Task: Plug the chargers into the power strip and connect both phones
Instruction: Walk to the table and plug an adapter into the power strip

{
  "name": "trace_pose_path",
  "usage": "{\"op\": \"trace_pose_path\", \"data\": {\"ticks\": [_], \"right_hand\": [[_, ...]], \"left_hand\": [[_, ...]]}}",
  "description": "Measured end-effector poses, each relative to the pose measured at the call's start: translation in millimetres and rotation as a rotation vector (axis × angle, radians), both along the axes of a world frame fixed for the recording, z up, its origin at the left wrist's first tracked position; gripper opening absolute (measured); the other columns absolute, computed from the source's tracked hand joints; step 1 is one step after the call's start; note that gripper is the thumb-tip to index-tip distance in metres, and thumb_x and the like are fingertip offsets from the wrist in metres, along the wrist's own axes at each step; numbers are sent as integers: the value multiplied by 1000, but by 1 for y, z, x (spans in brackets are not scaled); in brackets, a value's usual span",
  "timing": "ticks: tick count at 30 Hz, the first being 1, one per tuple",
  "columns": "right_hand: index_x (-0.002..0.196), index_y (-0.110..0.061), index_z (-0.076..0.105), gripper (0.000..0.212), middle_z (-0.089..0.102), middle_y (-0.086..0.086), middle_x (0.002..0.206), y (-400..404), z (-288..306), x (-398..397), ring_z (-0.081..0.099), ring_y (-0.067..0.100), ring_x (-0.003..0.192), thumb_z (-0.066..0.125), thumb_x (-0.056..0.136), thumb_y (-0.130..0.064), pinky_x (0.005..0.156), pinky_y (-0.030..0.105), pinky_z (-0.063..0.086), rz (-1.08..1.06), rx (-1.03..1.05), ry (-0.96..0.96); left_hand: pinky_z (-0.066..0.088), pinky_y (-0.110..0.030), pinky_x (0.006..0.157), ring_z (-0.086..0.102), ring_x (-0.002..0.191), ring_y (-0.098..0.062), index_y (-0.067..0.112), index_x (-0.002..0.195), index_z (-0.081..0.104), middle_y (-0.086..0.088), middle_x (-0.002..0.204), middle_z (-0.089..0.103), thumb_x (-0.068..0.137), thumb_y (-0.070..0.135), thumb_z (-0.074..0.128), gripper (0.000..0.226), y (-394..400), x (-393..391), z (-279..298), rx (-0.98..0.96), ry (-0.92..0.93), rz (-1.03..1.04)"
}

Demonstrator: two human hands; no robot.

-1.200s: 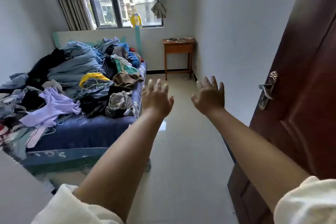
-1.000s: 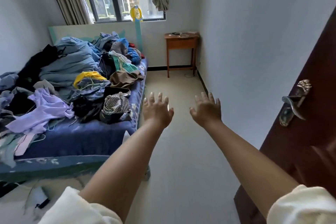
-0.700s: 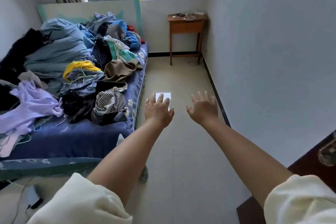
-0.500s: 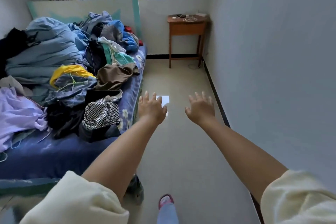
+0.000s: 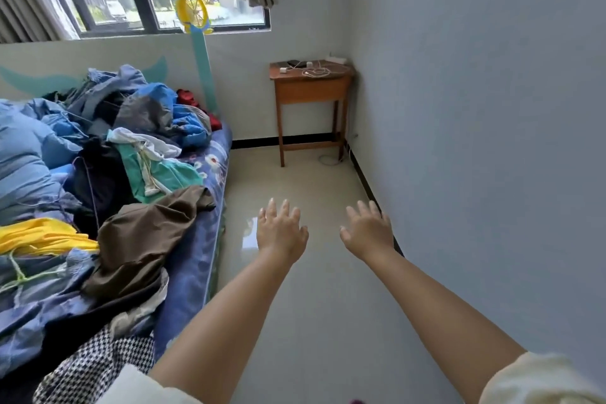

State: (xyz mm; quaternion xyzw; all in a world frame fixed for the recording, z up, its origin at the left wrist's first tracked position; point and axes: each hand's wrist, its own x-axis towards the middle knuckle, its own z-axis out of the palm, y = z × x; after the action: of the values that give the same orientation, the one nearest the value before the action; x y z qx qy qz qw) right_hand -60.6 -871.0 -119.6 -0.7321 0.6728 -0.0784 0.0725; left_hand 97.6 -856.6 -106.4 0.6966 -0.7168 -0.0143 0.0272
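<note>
Wooden side table (image 5: 311,88) with white chargers (image 5: 311,70), no legible writing.

Both our arms out front, nothing in either hand

Our left hand (image 5: 282,233) and right hand (image 5: 369,230) are both stretched forward at about the same height, backs facing up toward the camera, palms down. The fingers (image 5: 271,207) on the left are straight-ish and a bit spread, thumb sticking out toward the right hand; the right one mirrors it, fingers relaxed and slightly fanned, thumb pointing in toward the left. The hands are apart from each other, not touching, and neither is gripping anything. Both forearms are bare and run in from the bottom corners of the view, with cream-coloured sleeves pushed up near the elbows.
</note>
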Motion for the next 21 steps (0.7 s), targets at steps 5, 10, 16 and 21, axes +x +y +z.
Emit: {"op": "trace_pose_path", "data": {"ticks": [5,10,16,21], "right_hand": [[133,-12,37,44,27,11,150,-153,-14,-13,14,30,140,43,93,-30,113,44,17,-7,-11,-28],[136,-13,34,46,27,10,150,-304,-9,-22,13,29,141,42,94,-30,114,44,17,17,16,-10],[139,-15,30,50,21,9,153,-466,-12,10,11,26,141,41,94,-32,114,44,13,83,30,-30],[139,-16,31,49,22,8,153,-612,-17,53,12,25,141,42,94,-33,114,44,12,114,6,-45]], "left_hand": [[4,-41,114,1,141,-29,17,139,25,-7,154,15,95,36,32,48,-150,-9,-15,6,28,-9],[5,-41,114,2,141,-28,17,139,23,-6,154,15,95,36,31,49,-295,-10,-9,31,22,29],[5,-41,114,3,141,-28,17,139,24,-6,154,16,94,34,34,50,-445,16,-6,24,51,88],[5,-41,114,4,141,-27,18,139,25,-5,153,17,94,37,33,50,-586,55,-11,-19,80,133]]}}
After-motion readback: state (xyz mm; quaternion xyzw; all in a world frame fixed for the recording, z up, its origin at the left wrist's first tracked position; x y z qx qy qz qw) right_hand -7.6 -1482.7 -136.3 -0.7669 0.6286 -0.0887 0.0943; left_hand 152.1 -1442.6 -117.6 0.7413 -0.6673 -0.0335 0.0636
